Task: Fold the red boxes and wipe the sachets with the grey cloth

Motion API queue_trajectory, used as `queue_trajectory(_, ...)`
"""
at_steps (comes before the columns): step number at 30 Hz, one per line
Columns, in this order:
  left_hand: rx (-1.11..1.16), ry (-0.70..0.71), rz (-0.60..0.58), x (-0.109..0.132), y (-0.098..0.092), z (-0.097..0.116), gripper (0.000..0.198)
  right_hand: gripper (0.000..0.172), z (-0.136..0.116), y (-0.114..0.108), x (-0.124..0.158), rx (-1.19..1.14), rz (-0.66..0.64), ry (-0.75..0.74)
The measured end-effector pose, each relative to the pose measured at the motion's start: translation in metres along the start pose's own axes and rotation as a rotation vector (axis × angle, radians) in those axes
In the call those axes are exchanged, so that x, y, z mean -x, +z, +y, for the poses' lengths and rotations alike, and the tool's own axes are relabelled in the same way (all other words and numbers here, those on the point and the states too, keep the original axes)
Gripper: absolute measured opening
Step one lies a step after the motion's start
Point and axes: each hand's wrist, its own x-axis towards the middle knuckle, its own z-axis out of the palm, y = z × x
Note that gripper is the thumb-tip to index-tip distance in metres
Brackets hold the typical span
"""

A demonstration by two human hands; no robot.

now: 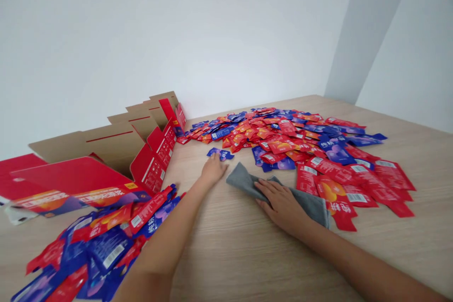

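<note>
My left hand reaches forward across the wooden table, its fingertips at a single blue sachet lying apart from the heap. My right hand lies flat, fingers spread, on a grey cloth spread on the table. A big heap of red and blue sachets lies just beyond and to the right of the cloth. A second pile of sachets sits at the near left beside my left forearm.
Open red cardboard cartons with brown inner flaps stand in a row at the left, along a white wall. The table's far edge meets the wall; a grey column stands at the back right.
</note>
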Motion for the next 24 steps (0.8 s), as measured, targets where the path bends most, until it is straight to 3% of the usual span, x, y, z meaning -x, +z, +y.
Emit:
queue_trajectory(3, 0.021, -0.001, -0.006, -0.031, 0.015, 0.019, 0.064, 0.041, 0.004, -0.001, -0.002, -0.106, 0.046, 0.016)
queue_trajectory(6, 0.030, 0.057, -0.013, -0.027, 0.021, 0.029, 0.052, 0.040, 0.012, -0.002, -0.007, -0.337, 0.113, 0.124)
queue_trajectory(8, 0.046, 0.156, -0.018, -0.005, 0.021, 0.030, 0.045, 0.044, 0.018, -0.003, -0.010, -0.488, 0.160, 0.209)
queue_trajectory(11, 0.144, 0.439, -0.076, 0.049, 0.017, 0.027, 0.043, 0.048, 0.017, -0.003, -0.009, -0.548, 0.238, 0.204)
queue_trajectory(14, 0.290, 0.672, -0.201, 0.112, 0.006, 0.024, 0.055, 0.048, -0.002, -0.001, 0.002, -0.367, 0.224, 0.056)
queue_trajectory(17, 0.406, 0.675, -0.291, 0.160, -0.006, 0.022, 0.053, 0.045, -0.028, 0.001, 0.015, -0.179, 0.023, -0.212)
queue_trajectory(20, 0.467, 0.594, -0.314, 0.181, -0.009, 0.019, 0.042, 0.045, -0.037, 0.004, 0.018, -0.052, -0.128, -0.334)
queue_trajectory(24, 0.445, 0.677, -0.166, 0.179, 0.002, 0.015, 0.041, 0.046, -0.021, 0.008, 0.006, 0.080, -0.094, -0.189)
